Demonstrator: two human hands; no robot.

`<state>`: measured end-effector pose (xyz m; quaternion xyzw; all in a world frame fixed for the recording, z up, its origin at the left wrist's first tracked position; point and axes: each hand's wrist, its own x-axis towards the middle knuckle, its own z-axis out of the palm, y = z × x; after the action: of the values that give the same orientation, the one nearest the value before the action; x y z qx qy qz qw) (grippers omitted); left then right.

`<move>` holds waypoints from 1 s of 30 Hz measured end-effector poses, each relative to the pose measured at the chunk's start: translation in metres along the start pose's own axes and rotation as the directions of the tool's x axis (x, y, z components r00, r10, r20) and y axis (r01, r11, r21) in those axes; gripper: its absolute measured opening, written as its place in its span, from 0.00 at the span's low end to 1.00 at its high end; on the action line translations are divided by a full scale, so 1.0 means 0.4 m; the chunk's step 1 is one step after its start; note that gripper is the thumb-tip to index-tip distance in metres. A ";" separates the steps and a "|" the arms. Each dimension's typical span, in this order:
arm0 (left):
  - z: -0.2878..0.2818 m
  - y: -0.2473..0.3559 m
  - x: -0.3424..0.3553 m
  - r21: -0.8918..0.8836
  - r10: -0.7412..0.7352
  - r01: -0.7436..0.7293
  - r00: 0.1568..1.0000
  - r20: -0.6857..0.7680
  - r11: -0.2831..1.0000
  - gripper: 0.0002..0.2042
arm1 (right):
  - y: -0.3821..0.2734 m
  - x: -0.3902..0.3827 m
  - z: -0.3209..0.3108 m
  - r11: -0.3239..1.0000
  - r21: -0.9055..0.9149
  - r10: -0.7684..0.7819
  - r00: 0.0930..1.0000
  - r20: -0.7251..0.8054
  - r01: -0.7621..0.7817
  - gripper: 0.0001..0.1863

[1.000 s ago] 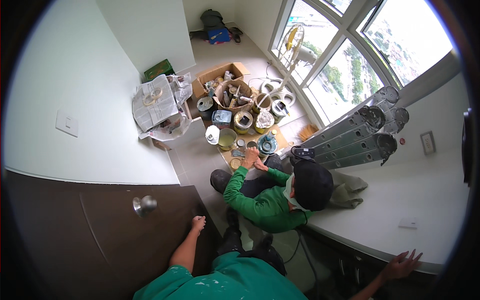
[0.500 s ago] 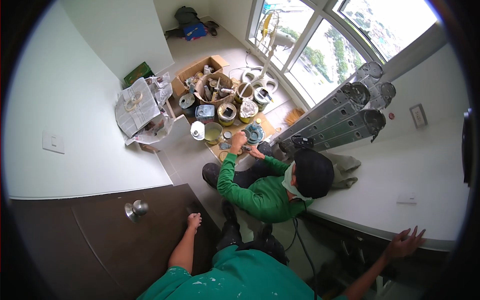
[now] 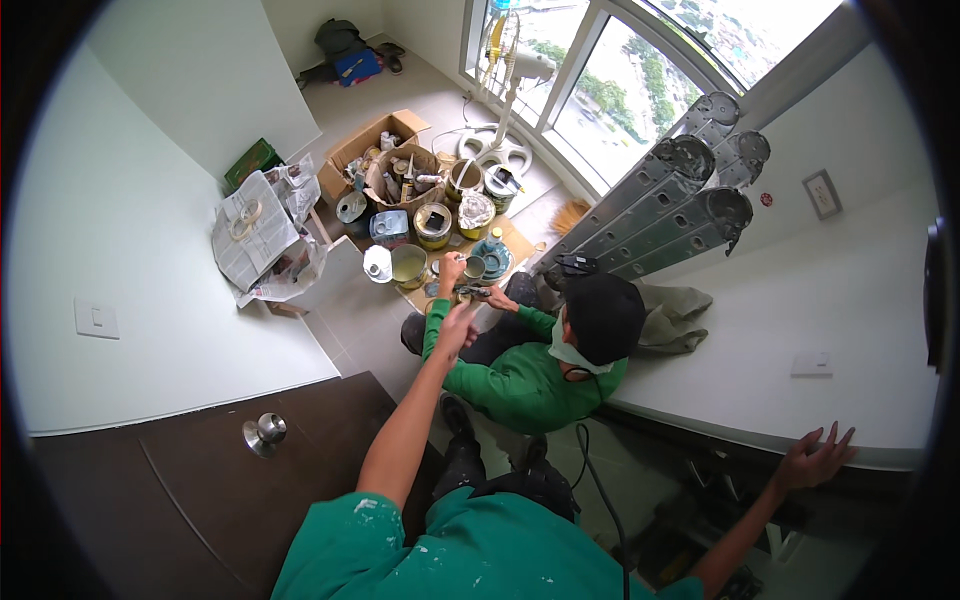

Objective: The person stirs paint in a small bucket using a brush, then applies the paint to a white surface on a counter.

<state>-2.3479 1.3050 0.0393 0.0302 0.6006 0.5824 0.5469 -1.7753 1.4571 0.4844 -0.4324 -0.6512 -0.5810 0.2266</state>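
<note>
The dark tool (image 3: 472,291) at the co-worker's right hand (image 3: 501,299) lies near the left grip (image 3: 457,331), toward one o'clock, long axis roughly nine-to-three; whether that grip is clenched, I cannot tell. The right grip (image 3: 813,461), fingers spread, is farther off, toward four o'clock.

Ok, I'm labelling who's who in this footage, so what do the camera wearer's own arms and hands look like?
The left sleeve is short and teal-green, with white, paint-like flecks. Only a bit of the right sleeve shows, also green. Both forearms are uncovered. Neither the left hand nor the right hand wears a glove, and no watch shows.
</note>
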 end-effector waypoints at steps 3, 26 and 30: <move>0.074 0.068 0.082 0.062 -0.139 0.135 0.989 0.053 0.989 0.24 | 0.000 -0.002 0.003 1.000 0.003 0.000 1.000 0.005 0.000 0.14; -0.406 -0.448 -0.372 -0.005 -0.020 0.022 0.723 -0.690 1.000 0.08 | 0.029 -0.013 0.019 1.000 0.021 0.019 1.000 0.006 -0.019 0.14; -0.425 -0.505 -0.463 -0.015 -0.078 0.101 0.654 -0.753 0.995 0.08 | 0.041 -0.023 0.028 0.997 0.078 0.009 1.000 -0.027 -0.007 0.14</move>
<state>-2.2700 1.0025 -0.0408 -0.2350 0.7818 0.5066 0.2773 -1.7546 1.4641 0.4836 -0.4179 -0.6684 -0.5602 0.2544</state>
